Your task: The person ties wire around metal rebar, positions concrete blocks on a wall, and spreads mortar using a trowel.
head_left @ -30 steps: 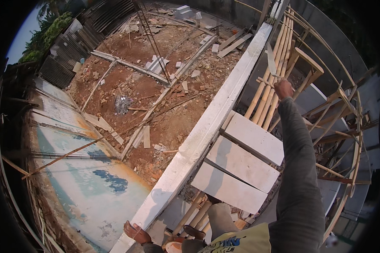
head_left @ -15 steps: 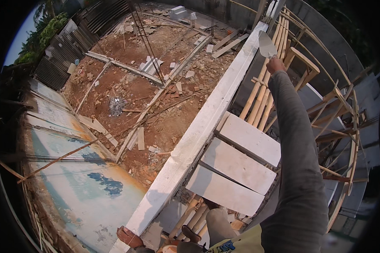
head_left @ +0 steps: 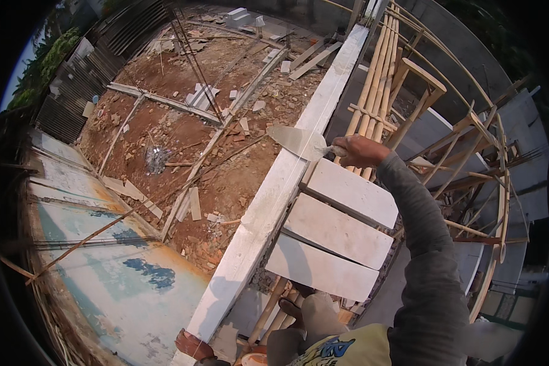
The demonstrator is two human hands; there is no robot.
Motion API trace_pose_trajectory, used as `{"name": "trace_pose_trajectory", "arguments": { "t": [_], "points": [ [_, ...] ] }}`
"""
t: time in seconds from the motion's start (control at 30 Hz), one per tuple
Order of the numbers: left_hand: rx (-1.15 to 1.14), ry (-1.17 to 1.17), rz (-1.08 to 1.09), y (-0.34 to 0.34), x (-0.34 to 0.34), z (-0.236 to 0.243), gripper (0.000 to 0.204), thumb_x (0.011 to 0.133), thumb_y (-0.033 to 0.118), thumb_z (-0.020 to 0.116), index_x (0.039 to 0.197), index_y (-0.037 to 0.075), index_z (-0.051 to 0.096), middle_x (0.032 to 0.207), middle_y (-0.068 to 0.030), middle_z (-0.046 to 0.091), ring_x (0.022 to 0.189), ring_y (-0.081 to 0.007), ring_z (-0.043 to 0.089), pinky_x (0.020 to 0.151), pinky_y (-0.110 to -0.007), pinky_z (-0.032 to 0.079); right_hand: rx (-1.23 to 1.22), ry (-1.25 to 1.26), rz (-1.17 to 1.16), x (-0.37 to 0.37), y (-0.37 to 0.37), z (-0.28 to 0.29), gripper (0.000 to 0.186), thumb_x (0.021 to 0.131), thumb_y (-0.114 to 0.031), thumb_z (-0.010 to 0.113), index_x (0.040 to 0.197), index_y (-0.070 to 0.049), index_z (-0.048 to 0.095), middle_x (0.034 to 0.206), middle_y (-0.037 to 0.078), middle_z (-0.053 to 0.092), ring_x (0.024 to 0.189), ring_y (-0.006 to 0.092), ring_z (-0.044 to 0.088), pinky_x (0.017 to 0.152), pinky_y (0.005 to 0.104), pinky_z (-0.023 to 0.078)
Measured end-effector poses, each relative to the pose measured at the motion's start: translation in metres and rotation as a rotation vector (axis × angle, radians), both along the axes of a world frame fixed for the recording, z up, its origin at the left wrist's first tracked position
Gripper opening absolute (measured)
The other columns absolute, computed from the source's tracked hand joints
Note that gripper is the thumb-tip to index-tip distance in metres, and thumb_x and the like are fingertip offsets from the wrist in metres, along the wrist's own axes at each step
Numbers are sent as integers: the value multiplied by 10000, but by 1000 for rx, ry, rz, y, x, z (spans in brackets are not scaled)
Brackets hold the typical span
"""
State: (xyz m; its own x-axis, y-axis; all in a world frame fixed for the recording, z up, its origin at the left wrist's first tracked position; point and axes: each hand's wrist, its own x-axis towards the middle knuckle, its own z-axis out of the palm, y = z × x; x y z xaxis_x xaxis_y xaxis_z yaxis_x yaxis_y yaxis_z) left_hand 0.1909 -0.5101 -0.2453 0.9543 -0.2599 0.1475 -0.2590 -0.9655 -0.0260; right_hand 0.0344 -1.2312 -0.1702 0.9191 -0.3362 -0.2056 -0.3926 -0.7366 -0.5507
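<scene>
My right hand (head_left: pixel 361 151) is closed round the handle of a trowel (head_left: pixel 296 142). Its broad pale blade lies across the top of a long white block wall (head_left: pixel 259 216), the tip jutting past the wall's left side. A thin string runs lengthwise along the wall top. Near the bottom edge, my left hand (head_left: pixel 194 345) rests on the near part of the same wall, fingers laid over its top. Between the wall and my right arm lie three large white blocks (head_left: pixel 330 229) side by side.
Bamboo poles (head_left: pixel 372 91) form a scaffold on the right, with a wooden trestle (head_left: pixel 418 79) standing there. Beyond the wall on the left lies rubble-strewn red soil (head_left: pixel 183 140) with concrete beams and upright steel bars (head_left: pixel 195 61). A peeling blue-white wall (head_left: pixel 110 256) borders it.
My right hand has drawn the trowel back from the far end of the wall toward me, and the blade now points left across the wall top. My left hand stays on the wall.
</scene>
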Motion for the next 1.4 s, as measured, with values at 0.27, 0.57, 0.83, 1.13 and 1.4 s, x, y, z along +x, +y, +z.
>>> {"name": "trace_pose_trajectory", "arguments": {
  "t": [0.27,0.57,0.83,1.13,1.4],
  "points": [
    [-108,27,-156,-6,7,-4,297,954,237,401,971,6,587,974,-163,604,951,-349,527,874,-451,387,667,553,-1293,-272,304,-167,142,779,-119,568,862,-12,609,654,109,584,539,235,595,461,387,481],
    [-92,56,-58,-11,3,17,353,954,307,390,910,38,614,913,-160,611,904,-349,552,835,-468,397,817,862,-895,-456,529,-138,191,833,-180,616,791,2,656,645,123,607,530,224,582,469,380,464],
    [-94,-16,-95,-10,-3,15,359,958,308,370,894,46,608,889,-162,604,881,-348,554,810,-469,401,762,128,-1398,-350,428,-91,182,808,-102,605,967,-22,565,693,70,553,517,193,542,440,365,443],
    [-109,-44,-85,-12,-5,12,368,961,314,370,907,44,616,898,-159,612,887,-351,556,812,-470,403,589,-205,-1292,-268,254,-7,296,855,-186,604,1077,-51,461,736,45,522,524,137,514,434,305,446],
    [-101,24,-140,-33,8,8,367,964,314,393,881,25,602,846,-165,607,825,-369,553,764,-485,403,580,-145,-1116,-205,129,12,328,857,-209,584,1104,-17,483,764,62,551,564,142,548,474,305,484]
  ]
}}
